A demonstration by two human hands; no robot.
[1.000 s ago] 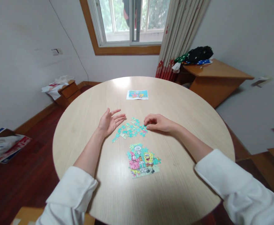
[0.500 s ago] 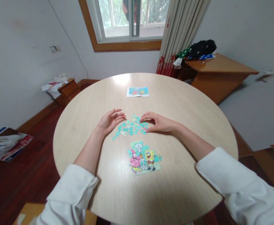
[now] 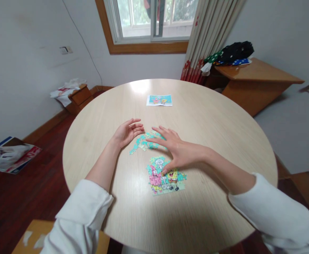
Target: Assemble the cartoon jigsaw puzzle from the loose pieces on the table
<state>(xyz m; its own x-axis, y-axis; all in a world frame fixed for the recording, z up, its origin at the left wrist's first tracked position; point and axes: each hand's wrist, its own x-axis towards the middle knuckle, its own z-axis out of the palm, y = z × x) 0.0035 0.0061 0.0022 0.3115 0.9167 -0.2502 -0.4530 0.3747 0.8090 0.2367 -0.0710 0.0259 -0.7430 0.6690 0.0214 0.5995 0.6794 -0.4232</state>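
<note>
On round counter (image 3: 209, 116), I see part-built cartoon jigsaw (image 3: 165, 182): three figures joined, upper edge ragged. Loose turquoise pieces (image 3: 143, 141) beyond, unplaced. Right hand (image 3: 177, 147) spread wide above both, nothing visibly gripped; left hand (image 3: 127, 134) loosely curled beside pieces, seemingly bare.

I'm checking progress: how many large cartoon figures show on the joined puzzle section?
3: a pink figure at left, a pale figure in the middle, a yellow figure at right. The right hand partly hides the last two.
</note>
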